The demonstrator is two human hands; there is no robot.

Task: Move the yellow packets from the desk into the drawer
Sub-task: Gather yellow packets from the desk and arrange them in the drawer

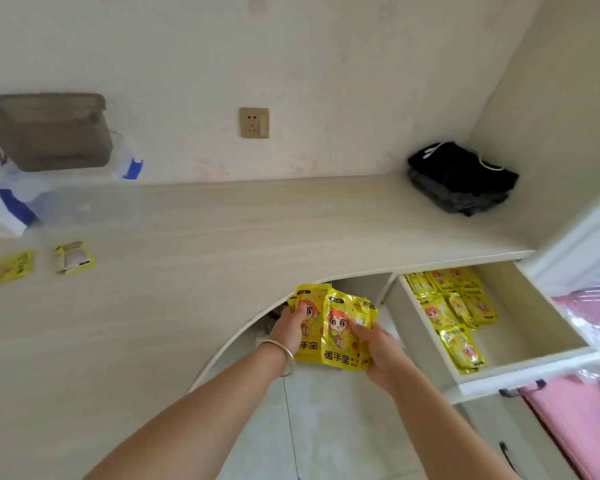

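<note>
A bunch of yellow packets [336, 336] with a cartoon figure is held in front of the desk's curved cut-out, over the floor. My left hand [288, 329], with a bangle on the wrist, grips the bunch on its left side. My right hand [378, 351] grips it on the right. The open drawer [520, 323] to the right holds several more yellow packets [454, 306] along its left half. Two yellow packets [74, 257] [6, 269] lie on the desk [222, 244] at the far left, and the tip of a third shows at the left edge.
A folded black and grey garment [461, 180] lies at the desk's back right corner. A brown box [49, 133] sits on clear containers at the back left, beside a white and blue bag [0, 209]. A wall socket [254, 123] is above. A pink surface [575, 420] lies right.
</note>
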